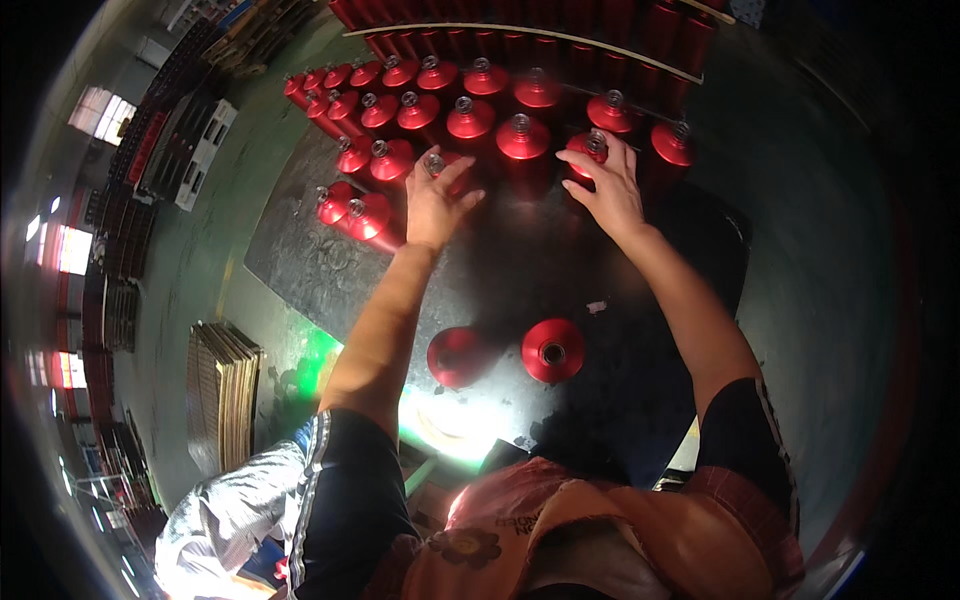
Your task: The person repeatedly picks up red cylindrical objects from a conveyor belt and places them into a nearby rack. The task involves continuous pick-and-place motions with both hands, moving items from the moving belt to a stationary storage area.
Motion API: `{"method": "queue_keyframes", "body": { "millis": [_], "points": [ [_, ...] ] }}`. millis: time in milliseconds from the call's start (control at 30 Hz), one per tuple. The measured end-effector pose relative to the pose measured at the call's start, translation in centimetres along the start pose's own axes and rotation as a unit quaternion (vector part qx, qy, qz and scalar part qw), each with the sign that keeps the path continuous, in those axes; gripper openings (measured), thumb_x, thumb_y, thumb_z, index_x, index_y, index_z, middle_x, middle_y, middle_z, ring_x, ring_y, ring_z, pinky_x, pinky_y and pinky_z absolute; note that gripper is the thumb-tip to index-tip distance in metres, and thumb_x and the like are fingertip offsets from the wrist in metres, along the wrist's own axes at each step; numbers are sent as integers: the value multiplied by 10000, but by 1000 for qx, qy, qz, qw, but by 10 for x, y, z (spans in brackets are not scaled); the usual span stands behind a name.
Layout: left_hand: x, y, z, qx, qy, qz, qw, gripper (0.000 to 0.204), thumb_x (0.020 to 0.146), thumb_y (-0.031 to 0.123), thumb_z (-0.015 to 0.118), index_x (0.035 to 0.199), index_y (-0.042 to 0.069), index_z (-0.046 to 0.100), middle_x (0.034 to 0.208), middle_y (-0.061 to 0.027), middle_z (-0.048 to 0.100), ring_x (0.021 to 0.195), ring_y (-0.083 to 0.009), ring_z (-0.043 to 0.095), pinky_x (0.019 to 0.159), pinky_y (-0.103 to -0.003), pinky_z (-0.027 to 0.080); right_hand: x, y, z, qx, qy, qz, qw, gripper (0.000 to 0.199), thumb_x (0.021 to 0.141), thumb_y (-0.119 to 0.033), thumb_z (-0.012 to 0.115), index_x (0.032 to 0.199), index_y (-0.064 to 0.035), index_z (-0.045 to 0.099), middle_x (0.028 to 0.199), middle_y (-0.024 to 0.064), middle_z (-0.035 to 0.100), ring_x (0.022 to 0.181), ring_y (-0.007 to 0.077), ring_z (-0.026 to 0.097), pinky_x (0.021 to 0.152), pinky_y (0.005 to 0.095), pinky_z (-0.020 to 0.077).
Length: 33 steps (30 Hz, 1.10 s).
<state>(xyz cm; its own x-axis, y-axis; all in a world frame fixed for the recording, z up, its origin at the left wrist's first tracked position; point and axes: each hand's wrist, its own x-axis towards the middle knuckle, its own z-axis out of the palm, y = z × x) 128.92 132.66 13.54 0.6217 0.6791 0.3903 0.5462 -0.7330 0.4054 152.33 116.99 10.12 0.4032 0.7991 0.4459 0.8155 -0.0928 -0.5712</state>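
Note:
My left hand [436,208] reaches to a red bottle [456,173] at the near side of a group. Its fingers are spread round the bottle's shoulder and clear neck, with the thumb held apart. Farther right, my right hand [612,192] is spread over another red bottle [583,150], thumb and forefinger apart on its left side. Neither hand shows a closed grip. Close to me stand two more red bottles, one dark and blurred [459,357], the other with its round mouth facing up [552,350]. All rest on a dark worn tabletop [500,265].
Several red bottles [469,118] stand in rows toward the table's far side. Beyond them rises a rack of red bottles with a pale rail [540,35]. Flattened cardboard [222,395] leans on the floor at left. A person's patterned sleeve [235,510] shows at lower left.

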Motion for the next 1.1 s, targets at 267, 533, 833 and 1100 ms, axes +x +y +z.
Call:
{"method": "queue_keyframes", "body": {
  "millis": [267, 533, 833, 1100],
  "points": [
    [-22, 17, -42, -74, -4, -37, 997, 464, 689, 196, 856, 1136, 204, 736, 1359, -76, 527, 1242, -304, 512, 1029, -408, 454, -23, 10, -42, 44, 79, 0, 996, 532, 727, -150, 791, 1224, -303, 683, 1387, 100, 480, 1263, 331, 455, 1052, 407, 402],
    [-188, 2, -230, -168, 210, -93, 959, 501, 768, 61, 747, 1241, -57, 628, 1332, -153, 595, 1232, -259, 539, 1069, -384, 412, -130, -63, -198, 417, 226, 108, 873, 536, 829, -81, 659, 1355, -102, 556, 1402, 143, 526, 1270, 278, 516, 1109, 381, 386],
    [-472, -66, -182, -743, 142, -459, 466, 563, 923, 395, 648, 1385, 110, 497, 1321, -151, 582, 1146, -306, 595, 944, -469, 531, -307, -228, -26, 850, -164, 290, 408, 602, 915, -281, 617, 1409, 6, 428, 1345, 169, 557, 1222, 283, 563, 1051, 439, 466],
    [-575, -81, -123, -787, 159, -521, 290, 525, 932, 387, 635, 1359, 106, 516, 1270, -136, 609, 1098, -294, 614, 911, -455, 544, -351, -307, 131, 818, -278, 468, 186, 259, 872, -184, 652, 1059, -4, 638, 978, 146, 689, 851, 233, 704, 719, 391, 622]
  ]
}}
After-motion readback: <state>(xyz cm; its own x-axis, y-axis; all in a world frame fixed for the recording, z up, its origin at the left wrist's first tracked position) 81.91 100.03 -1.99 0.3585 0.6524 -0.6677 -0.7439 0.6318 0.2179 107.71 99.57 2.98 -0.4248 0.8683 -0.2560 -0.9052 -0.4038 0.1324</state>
